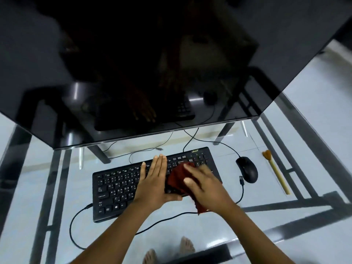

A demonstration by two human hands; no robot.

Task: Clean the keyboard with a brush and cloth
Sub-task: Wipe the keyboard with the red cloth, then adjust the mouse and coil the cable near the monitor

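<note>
From the head camera, a black keyboard (118, 189) lies slantwise on a glass table (224, 151), below a dark monitor (133, 73). The left hand (154, 180) rests flat on the middle of the keys, fingers straight and together, holding nothing. Just beside it, over the keyboard's right part, the right hand (203, 183) grips a dark red cloth (177, 176) and presses it on the keys. One corner of the cloth hangs past the near edge. This hand is blurred. A black mouse (247, 169) sits right of the keyboard; beyond it lies the brush (276, 172) – bristles away from the person, well apart from both hands.
</note>
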